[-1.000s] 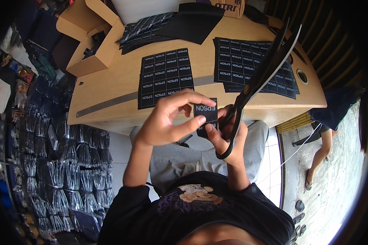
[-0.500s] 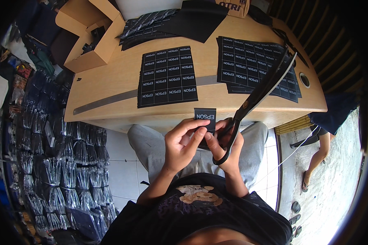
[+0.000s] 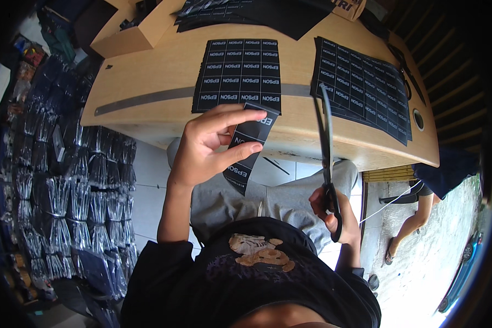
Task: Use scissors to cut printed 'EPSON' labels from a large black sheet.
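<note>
Scissors (image 3: 327,158) sit in my right hand (image 3: 333,216), lower right of centre, fingers closed through the black handle loops; the blades point up the frame, edge-on to the camera, and I cannot tell whether they are parted. My left hand (image 3: 208,145), centre frame, pinches a strip (image 3: 246,150) of black labels between thumb and forefinger, the other fingers curled behind it. The strip hangs slanted below the near edge of the table (image 3: 147,82), apart from the scissors.

On the table, a sheet (image 3: 240,71) of uncut black labels lies upper centre, its lower corner just above the strip. A second sheet (image 3: 361,87) lies to the right of it. A cardboard box (image 3: 131,35) stands upper left. Bundles (image 3: 71,180) of dark packaged goods fill the left of the frame. Another person's legs (image 3: 415,218) show at the right edge.

Procedure, as I judge it: I hold the strip taut near its upper end, keeping my fingers clear of the next dividing line between labels. I bring the blades square to that line, not slanted. I seat the strip deep in the blades and close in one stroke. Risk: a slack strip folds and yields a crooked edge.
</note>
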Available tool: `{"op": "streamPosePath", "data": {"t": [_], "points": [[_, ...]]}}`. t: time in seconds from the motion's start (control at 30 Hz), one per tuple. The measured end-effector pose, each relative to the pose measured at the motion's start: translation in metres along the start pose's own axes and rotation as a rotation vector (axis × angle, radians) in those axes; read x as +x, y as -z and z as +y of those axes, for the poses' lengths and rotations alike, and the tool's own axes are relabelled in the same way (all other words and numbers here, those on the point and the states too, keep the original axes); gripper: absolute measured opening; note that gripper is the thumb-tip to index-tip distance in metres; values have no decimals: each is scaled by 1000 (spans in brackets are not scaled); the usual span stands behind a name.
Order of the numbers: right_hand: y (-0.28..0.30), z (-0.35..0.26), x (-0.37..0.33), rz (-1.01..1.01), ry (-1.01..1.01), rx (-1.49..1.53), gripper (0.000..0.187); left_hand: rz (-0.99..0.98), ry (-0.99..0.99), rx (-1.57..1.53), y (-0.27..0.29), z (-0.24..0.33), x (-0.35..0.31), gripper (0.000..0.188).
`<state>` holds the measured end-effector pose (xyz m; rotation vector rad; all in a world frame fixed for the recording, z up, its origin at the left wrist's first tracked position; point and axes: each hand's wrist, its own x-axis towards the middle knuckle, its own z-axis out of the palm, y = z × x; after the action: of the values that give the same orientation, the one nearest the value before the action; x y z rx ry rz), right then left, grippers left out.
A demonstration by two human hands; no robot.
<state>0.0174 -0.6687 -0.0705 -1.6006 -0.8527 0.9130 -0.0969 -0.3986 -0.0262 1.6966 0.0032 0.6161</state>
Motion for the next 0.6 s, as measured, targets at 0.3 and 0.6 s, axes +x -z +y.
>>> {"op": "streamPosePath", "data": {"t": [0.3,0.6], "points": [[31,-1,-1,-444,13,-173,74,-120,61,-82,9,-3,2,51],[32,1,13,-610,19,-60,78,-298,292,-164,13,-10,-1,62]]}}
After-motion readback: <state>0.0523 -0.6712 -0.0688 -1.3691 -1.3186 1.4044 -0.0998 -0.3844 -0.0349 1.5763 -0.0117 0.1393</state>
